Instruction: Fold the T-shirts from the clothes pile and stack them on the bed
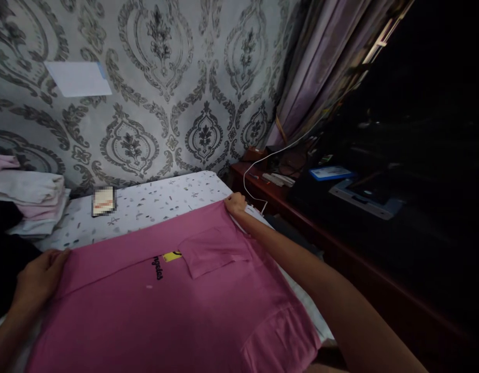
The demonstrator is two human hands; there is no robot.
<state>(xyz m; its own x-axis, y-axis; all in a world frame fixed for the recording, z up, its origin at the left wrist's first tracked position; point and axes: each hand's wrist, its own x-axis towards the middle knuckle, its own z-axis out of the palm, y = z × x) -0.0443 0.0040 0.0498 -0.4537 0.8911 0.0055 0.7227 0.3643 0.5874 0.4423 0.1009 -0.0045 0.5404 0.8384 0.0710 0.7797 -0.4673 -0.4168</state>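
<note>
A pink T-shirt point(154, 316) lies spread over the bed, its far side folded over toward me. One sleeve lies on top of the fold, beside a yellow patch and black lettering. At the far right corner of the fold, my right hand point(235, 203) is closed on the cloth. My left hand point(43, 274) pinches the fold's left end, its fingertips partly hidden by the hand itself. Between the two hands the folded edge runs nearly straight.
White patterned bedding point(161, 197) shows beyond the shirt, with a blurred-out phone-like object point(103, 201) on it. Folded clothes point(33, 202) are stacked at left. To the right stands a dark red wooden table point(270, 189) with a white cable point(270, 155) and a blue-edged item point(332, 172).
</note>
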